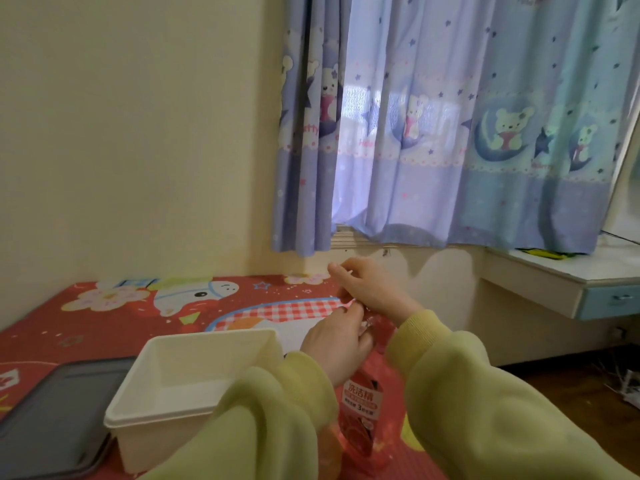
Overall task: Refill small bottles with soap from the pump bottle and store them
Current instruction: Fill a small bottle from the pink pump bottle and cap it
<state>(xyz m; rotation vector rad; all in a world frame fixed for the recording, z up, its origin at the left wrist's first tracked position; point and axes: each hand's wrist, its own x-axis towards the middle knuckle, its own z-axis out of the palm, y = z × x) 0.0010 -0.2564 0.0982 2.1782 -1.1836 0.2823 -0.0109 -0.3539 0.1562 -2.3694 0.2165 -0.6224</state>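
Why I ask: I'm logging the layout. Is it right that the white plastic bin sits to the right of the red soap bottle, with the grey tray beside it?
Not quite. The head view shows the white plastic bin to the left of the red soap bottle, not the right. The grey tray does lie beside the bin.

Tub (180,386) on mat (104,327), near; lid (52,420) left of it; pump bottle (360,417) right; curtain (450,133) far.

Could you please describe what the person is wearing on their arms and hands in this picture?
Both arms are covered by long, loose sleeves of a soft, pale yellow-green fabric, with ribbed cuffs gathered at the wrists. The left hand and the right hand are bare: no gloves are worn, and no rings, watch or bracelets are visible. The sleeves are plain, with no visible print or markings.
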